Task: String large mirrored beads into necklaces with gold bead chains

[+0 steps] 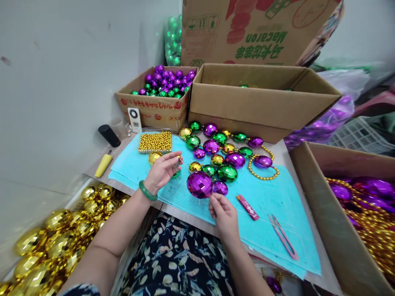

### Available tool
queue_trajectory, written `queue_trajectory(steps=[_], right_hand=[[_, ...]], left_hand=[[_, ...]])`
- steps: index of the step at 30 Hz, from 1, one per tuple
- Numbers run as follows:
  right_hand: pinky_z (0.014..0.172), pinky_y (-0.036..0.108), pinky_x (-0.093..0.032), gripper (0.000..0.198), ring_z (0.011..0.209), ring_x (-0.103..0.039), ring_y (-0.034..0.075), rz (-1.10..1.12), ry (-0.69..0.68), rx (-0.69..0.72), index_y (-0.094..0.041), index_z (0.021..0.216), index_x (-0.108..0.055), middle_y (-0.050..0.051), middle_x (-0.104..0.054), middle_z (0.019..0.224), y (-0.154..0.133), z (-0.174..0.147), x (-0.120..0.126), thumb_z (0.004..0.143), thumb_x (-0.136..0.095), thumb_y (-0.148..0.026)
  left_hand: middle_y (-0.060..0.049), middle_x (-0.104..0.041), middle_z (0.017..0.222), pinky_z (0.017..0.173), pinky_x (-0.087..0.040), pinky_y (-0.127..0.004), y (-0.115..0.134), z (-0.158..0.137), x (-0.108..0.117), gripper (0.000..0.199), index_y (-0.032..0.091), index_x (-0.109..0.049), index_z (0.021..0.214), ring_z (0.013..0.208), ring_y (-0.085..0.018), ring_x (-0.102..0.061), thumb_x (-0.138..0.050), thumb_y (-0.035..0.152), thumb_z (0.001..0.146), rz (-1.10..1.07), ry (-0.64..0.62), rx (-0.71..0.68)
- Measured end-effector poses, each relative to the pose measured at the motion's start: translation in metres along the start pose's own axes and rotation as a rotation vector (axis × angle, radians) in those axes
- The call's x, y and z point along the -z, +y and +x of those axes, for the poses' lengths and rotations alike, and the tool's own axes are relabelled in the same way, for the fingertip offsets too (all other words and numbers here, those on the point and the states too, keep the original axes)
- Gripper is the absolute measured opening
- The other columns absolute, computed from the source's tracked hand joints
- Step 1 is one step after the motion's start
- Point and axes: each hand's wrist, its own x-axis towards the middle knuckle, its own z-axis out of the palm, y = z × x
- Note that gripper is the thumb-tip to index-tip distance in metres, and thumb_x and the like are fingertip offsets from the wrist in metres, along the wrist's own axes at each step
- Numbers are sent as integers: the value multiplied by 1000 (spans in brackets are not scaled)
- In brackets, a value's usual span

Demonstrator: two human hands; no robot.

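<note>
The left hand (162, 170) reaches up and in, with a green bangle (148, 191) around its wrist. Its thumb and fingers are pinched together on the near end of a thin line (185, 165). The line is so fine that it is hard to tell if it is string, a needle or both. The right hand (225, 216) is lower, its fingers curled, with thumb and finger pinched on the string by the low edge of a big purple bead (200, 185). It is hard to tell if they grip the bead too.

The left hand hides part of a gold bead (154, 157) and most of a green bead (175, 175). The box of big purple beads (311, 193) is cut off at the right edge.

The big purple bead is between the two hands, over the blue cloth (188, 211) on the surface (288, 150). It is round, very shiny and covered in flat little squares, like a disco ball. A smaller purple bead (220, 188) is just beside it.
</note>
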Motion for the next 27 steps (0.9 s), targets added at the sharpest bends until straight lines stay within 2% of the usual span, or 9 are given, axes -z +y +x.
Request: queue_trajectory(steps=[5,9,13,17,19,21,23,27], right_hand=[[39,20,-29,33,44,-41,7,-27,3,8,-17,77,-60,-5,-48,51,-6,-4,-5,68,-72,-47],[38,19,-32,35,44,-45,9,5,-38,-18,-20,88,-55,-5,-52,52,-2,-1,-9,68,-70,-44],[42,22,-38,31,51,-52,12,-94,-81,-40,-21,90,-56,-2,-60,61,9,7,-2,69,-67,-40],[64,30,-48,24,71,-58,16,-410,88,246,-21,94,-64,6,-68,96,0,7,5,71,-64,-30],[70,32,-47,24,76,-59,17,-488,118,369,-21,99,-65,8,-67,104,-13,5,1,76,-60,-28],[70,31,-48,25,75,-59,17,-472,55,423,-21,103,-64,8,-68,104,-26,4,-8,80,-59,-29],[69,31,-48,24,73,-61,16,-405,-40,416,-21,102,-65,7,-70,98,-35,6,-19,80,-59,-30],[60,29,-46,16,63,-59,15,-326,-117,338,-21,86,-68,3,-68,73,-39,12,-30,79,-59,-33]], left_hand=[[-1,-65,79,64,-47,-19,-7,-3,-1,33,17,-68,94,73,-9,-61,-76,16,62,144,41,-138],[-2,-65,78,66,-47,-21,-23,-2,-1,19,14,-68,78,74,-10,-60,-77,24,64,287,-11,-58],[-3,-65,76,60,-45,-21,-33,2,-3,21,13,-67,72,72,-11,-59,-75,32,65,415,13,-59],[-2,-64,69,54,-45,-21,-25,3,-11,24,14,-65,72,66,-12,-60,-73,37,68,441,2,-140],[-1,-64,68,55,-48,-21,-19,1,-18,23,15,-65,74,64,-11,-60,-72,37,69,450,-21,-176],[-2,-65,69,57,-50,-22,-13,-4,-26,21,16,-66,76,64,-11,-61,-71,36,71,469,-54,-220],[-2,-65,70,58,-52,-23,-9,-10,-34,18,17,-67,78,65,-12,-61,-70,33,73,484,-79,-278],[-1,-65,70,58,-52,-24,-2,-18,-40,13,18,-67,77,63,-11,-61,-69,31,74,475,-75,-413]])
